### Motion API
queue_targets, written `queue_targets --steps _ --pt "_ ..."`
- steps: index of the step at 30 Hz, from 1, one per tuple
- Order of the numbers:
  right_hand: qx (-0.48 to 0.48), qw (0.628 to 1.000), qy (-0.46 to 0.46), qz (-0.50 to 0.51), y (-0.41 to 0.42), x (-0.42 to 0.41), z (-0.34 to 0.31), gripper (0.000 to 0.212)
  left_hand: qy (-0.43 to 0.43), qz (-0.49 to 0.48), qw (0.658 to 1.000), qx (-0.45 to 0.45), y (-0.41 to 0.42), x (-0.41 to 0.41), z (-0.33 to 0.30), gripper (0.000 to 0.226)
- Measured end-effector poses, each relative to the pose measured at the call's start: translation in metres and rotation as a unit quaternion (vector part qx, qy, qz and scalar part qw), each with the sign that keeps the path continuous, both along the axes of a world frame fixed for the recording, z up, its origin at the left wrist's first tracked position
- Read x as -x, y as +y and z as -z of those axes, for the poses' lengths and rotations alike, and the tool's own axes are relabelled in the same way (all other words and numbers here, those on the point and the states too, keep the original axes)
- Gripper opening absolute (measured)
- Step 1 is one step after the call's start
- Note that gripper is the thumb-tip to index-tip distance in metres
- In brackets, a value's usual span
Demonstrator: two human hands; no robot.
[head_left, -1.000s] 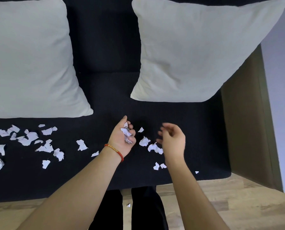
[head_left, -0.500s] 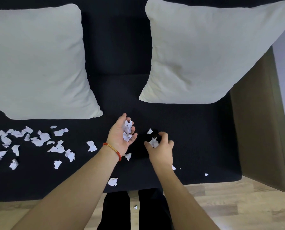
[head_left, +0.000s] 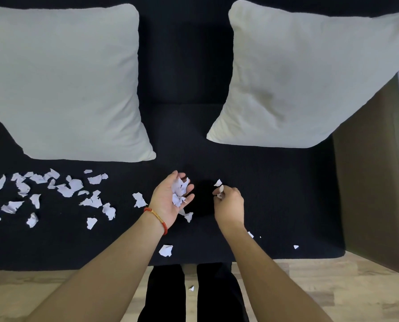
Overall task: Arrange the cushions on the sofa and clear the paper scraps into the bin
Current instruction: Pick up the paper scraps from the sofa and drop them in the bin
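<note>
The left hand [head_left: 170, 196] lies palm up over the seat, its fingers curled loosely around a small heap of paper scraps [head_left: 179, 192] cupped in the palm; a red and gold bracelet [head_left: 156, 219] circles its wrist. At 3 o'clock from it, apart from it, the right hand [head_left: 230, 204] pinches one white scrap [head_left: 220, 190] between thumb and fingertips, with another loose scrap [head_left: 218, 182] lying just beyond at 12 o'clock. A scrap [head_left: 188, 215] sits just under the left palm at 5 o'clock, and one more [head_left: 166, 250] lies near the seat's front edge at 6 o'clock. Out at 9 o'clock a wide scatter of scraps [head_left: 61, 190] covers the dark sofa [head_left: 275, 201]. Two pale cushions lean against the backrest: the left cushion [head_left: 66, 82] at 11 o'clock and the right cushion [head_left: 305, 77] at 1 o'clock, well apart. A tiny scrap [head_left: 191, 288] lies on the wooden floor [head_left: 321, 287] between the person's dark-trousered legs [head_left: 166, 296].
</note>
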State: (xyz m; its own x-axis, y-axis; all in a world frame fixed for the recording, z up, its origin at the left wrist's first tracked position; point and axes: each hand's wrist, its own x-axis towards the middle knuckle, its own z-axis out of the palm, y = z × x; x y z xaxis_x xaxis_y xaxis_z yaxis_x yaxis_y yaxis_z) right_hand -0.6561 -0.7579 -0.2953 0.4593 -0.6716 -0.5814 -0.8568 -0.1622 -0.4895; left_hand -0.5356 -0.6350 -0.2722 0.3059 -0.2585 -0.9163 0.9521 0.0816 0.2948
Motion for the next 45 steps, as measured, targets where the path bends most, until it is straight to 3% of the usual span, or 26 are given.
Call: queue_targets --steps 5,11,18,24,26,29,31,34,38,45 --pt "-0.041 0.99 -0.087 0.099 -0.008 -0.014 -0.03 0.02 0.011 0.01 1.0 -0.011 -0.002 0.004 0.005 0.022" --pt "0.018 0.987 -0.161 0.012 0.011 -0.032 -0.067 0.018 0.012 0.032 0.999 -0.011 -0.014 0.009 0.002 0.025" --pt "0.069 0.979 -0.14 -0.132 0.031 -0.041 -0.068 0.018 0.044 0.045 0.997 0.048 -0.019 0.009 -0.015 0.04" --pt "0.095 0.976 -0.124 -0.155 0.037 -0.039 -0.073 0.031 -0.007 0.063 0.997 0.05 -0.026 0.001 -0.019 0.058" --pt "0.057 0.979 -0.141 -0.136 0.035 -0.037 -0.078 0.033 0.005 0.053 0.997 0.05 -0.028 0.0 -0.021 0.058" --pt "-0.035 0.973 -0.227 -0.026 0.026 -0.032 -0.097 0.033 0.037 0.039 0.996 0.07 -0.03 -0.002 -0.026 0.05" --pt "-0.02 0.964 -0.261 0.042 0.016 -0.027 -0.105 0.036 0.045 0.029 0.995 0.078 -0.03 -0.004 -0.029 0.044" --pt "0.025 0.974 -0.208 0.085 -0.012 -0.02 -0.084 0.031 0.026 0.034 0.997 0.067 -0.025 -0.011 -0.027 0.041" --pt "0.027 0.999 -0.032 -0.033 -0.042 -0.013 -0.032 0.035 0.007 0.044 0.998 0.051 -0.013 -0.017 -0.023 0.042" --pt "0.031 0.992 0.002 -0.119 -0.032 -0.03 -0.002 0.044 0.0 0.072 0.997 0.033 0.006 -0.024 -0.021 0.033"
